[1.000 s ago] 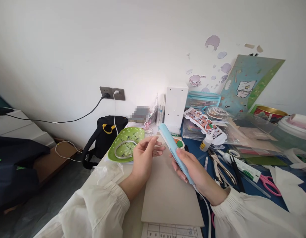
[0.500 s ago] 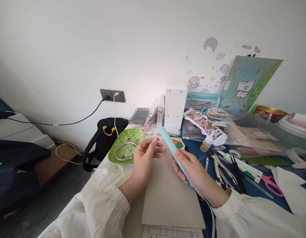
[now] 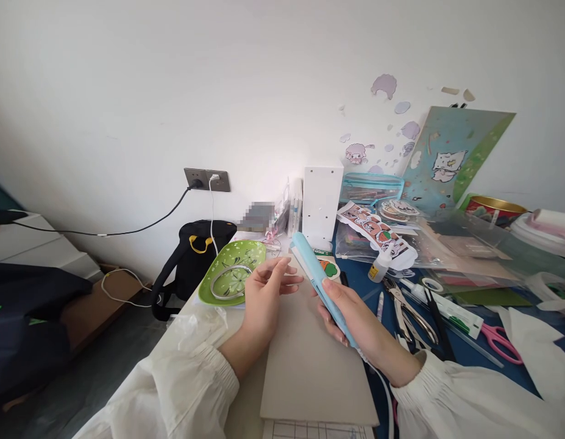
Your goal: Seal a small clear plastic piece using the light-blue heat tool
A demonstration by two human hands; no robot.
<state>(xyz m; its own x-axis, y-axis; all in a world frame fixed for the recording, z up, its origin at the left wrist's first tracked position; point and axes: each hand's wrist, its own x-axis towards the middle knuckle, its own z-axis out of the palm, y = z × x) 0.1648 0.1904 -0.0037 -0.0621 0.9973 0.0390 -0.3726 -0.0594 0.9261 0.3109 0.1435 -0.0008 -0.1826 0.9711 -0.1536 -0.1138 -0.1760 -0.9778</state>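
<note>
My right hand (image 3: 346,308) is wrapped round a light blue hair straightener (image 3: 312,262). The straightener points up and away, and a white cord runs from its lower end. A narrow gap shows along its side. Left of it, my left hand (image 3: 269,286) is raised with thumb and index finger together and the other fingers loosely stretched. Whatever sits in that pinch, if anything, is too small to make out. Both hands are above a grey board (image 3: 316,378), which lies over a sheet with a printed grid (image 3: 319,430).
A green tray (image 3: 209,286) holding a white ring-shaped band (image 3: 213,286) stands at left. Right are a small bottle (image 3: 380,266), metal pliers (image 3: 403,311), pink scissors (image 3: 501,344) and plastic packs. A white box (image 3: 322,204) stands behind; a black bag (image 3: 191,256) is beside the table.
The straightener has turned slightly in my right hand, so the gap along its side now shows. My left hand has barely moved. The whole view has shifted a little.
</note>
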